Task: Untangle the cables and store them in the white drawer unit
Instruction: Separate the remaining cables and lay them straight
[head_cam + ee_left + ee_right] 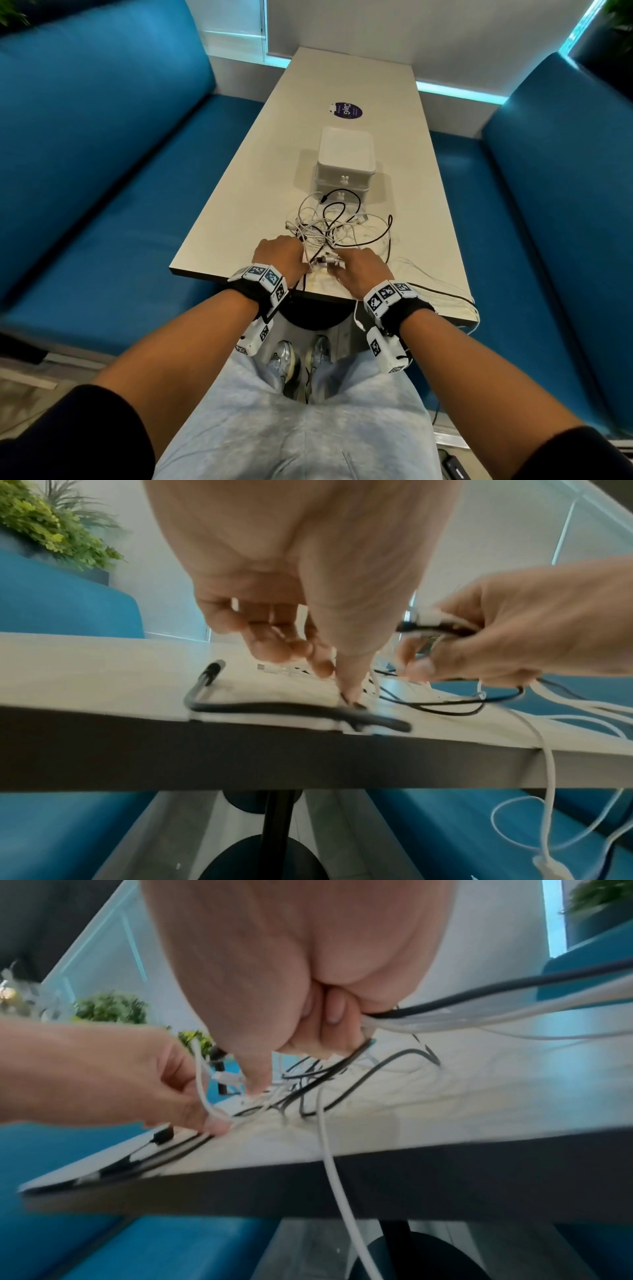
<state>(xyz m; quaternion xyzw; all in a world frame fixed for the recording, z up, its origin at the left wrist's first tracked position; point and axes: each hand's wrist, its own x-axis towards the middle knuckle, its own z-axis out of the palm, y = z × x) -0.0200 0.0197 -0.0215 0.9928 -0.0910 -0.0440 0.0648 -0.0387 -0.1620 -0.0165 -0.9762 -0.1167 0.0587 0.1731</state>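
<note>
A: Cable position?
B: Tangled black and white cables (pixel 334 224) piled on near half of table (pixel 239 192), just in front of white drawer unit (pixel 344 161); several strands draped over near edge.
A: Hand status?
B: Left hand (pixel 279 255) at left of tangle, fingers curled, pinching a white cable (pixel 202 1085). Right hand (pixel 359 270) at right, fingers closed around a bunch of cable ends.
A: Drawers?
B: Both closed.

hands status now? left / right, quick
Left hand: pinching a white cable at the tangle's near edge.
Right hand: closed on a bundle of black and white cables.
</note>
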